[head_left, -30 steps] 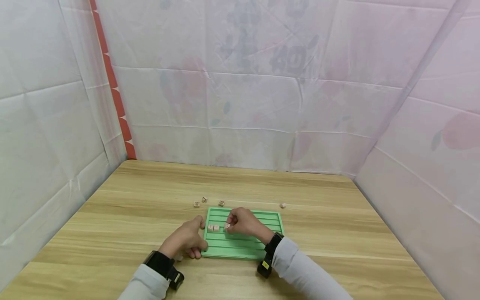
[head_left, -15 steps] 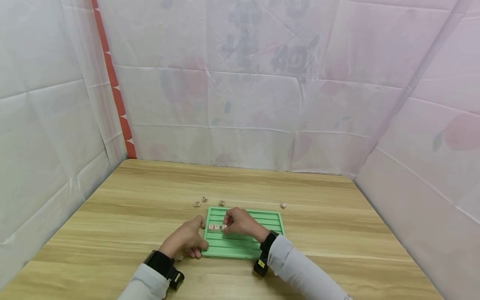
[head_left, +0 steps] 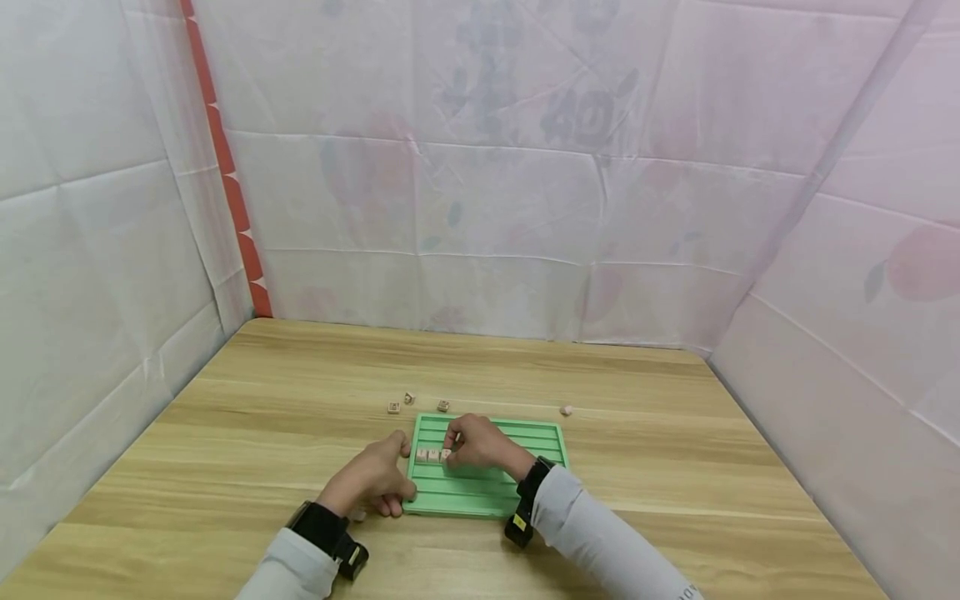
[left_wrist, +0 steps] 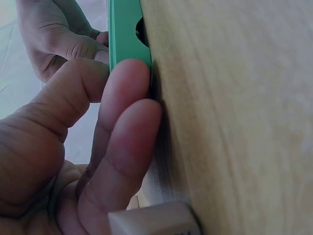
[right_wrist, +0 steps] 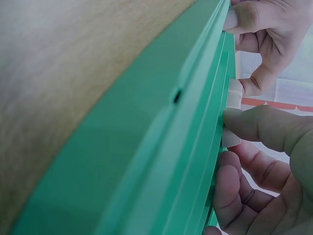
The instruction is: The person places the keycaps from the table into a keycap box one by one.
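Note:
A green ridged tray (head_left: 472, 505) lies on the wooden table in the head view. My left hand (head_left: 375, 477) grips its left edge, thumb at the near corner and fingers against the side. Two pale lettered tiles (head_left: 427, 456) stand side by side at the left end of a middle row. My right hand (head_left: 486, 444) pinches a third lettered tile (head_left: 446, 456) between thumb and index finger, right beside those two. In the right wrist view that tile (right_wrist: 230, 139) sits low at the tray's ridges, partly covered by the thumb.
Several loose tiles lie behind the tray, including one at the left (head_left: 393, 408) and one farther right (head_left: 566, 411). Another tile (left_wrist: 155, 220) sits on the table beneath my left hand. White patterned sheets (head_left: 480, 208) rise behind and along both sides.
My right hand has slid left along the row with its tile, closing the gap to the two standing tiles. The left hand and tray have stayed put.

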Action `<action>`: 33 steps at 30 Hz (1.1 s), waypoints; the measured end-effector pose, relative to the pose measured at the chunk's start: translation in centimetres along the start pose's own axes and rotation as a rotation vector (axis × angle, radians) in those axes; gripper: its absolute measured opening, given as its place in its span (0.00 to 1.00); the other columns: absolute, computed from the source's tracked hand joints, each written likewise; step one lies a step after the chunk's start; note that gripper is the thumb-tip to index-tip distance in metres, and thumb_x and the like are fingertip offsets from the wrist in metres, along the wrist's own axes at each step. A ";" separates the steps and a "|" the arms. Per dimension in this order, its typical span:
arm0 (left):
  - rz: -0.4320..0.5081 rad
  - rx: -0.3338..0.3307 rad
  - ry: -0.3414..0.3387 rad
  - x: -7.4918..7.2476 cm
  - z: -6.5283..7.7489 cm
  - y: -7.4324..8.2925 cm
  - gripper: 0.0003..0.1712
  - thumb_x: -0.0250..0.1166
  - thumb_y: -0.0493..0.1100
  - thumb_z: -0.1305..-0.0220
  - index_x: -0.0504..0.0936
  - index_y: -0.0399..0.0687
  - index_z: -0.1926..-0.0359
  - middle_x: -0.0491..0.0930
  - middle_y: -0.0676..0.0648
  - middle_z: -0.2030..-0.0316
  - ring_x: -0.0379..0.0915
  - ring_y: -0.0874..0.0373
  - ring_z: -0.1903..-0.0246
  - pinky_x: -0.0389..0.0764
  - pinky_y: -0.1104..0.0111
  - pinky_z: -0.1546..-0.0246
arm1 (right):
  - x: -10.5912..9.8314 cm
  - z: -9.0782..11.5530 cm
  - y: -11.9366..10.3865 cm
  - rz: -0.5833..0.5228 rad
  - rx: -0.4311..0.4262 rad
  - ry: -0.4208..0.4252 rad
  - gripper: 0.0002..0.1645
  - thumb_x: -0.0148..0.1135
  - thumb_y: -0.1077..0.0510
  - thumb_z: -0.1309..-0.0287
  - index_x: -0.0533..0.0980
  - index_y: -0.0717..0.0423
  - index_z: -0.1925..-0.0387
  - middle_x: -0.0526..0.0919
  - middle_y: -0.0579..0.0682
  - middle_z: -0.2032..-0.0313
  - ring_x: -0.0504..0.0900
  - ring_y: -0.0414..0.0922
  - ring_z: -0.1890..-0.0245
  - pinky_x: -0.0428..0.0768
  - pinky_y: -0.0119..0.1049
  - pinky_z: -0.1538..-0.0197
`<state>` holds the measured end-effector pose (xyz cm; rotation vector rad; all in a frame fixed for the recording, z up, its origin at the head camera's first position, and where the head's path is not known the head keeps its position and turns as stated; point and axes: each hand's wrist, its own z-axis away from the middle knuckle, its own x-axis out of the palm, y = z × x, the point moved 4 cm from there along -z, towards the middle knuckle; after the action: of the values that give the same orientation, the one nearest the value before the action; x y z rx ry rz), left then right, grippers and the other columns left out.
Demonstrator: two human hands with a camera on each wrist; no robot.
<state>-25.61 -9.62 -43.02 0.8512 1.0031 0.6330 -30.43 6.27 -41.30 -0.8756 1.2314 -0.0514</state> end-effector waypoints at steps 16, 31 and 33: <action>0.014 -0.008 0.008 -0.1 0.1 -0.2 0.27 0.64 0.25 0.56 0.61 0.40 0.56 0.76 0.42 0.87 0.71 0.58 0.90 0.72 0.70 0.90 | 0.4 -0.2 -0.1 0.009 0.011 -0.012 0.09 0.70 0.65 0.58 0.76 0.55 0.75 0.72 0.42 0.83 0.63 0.37 0.84 0.62 0.29 0.78; 0.020 -0.009 0.010 -0.1 0.2 -0.1 0.27 0.64 0.25 0.56 0.61 0.40 0.56 0.76 0.42 0.87 0.72 0.58 0.90 0.71 0.70 0.90 | 0.4 -0.1 -0.1 0.015 0.011 -0.005 0.10 0.70 0.64 0.58 0.76 0.55 0.74 0.71 0.42 0.84 0.63 0.37 0.85 0.62 0.29 0.79; 0.022 -0.010 0.010 -0.1 0.2 0.0 0.27 0.64 0.25 0.56 0.61 0.40 0.56 0.76 0.42 0.87 0.72 0.58 0.90 0.71 0.70 0.90 | 0.4 -0.1 -0.2 0.012 0.008 -0.003 0.10 0.70 0.64 0.58 0.76 0.55 0.74 0.71 0.42 0.84 0.63 0.37 0.85 0.62 0.29 0.79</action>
<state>-25.48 -9.80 -42.93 0.8523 1.0001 0.6607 -30.28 5.92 -41.52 -0.8609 1.2331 -0.0455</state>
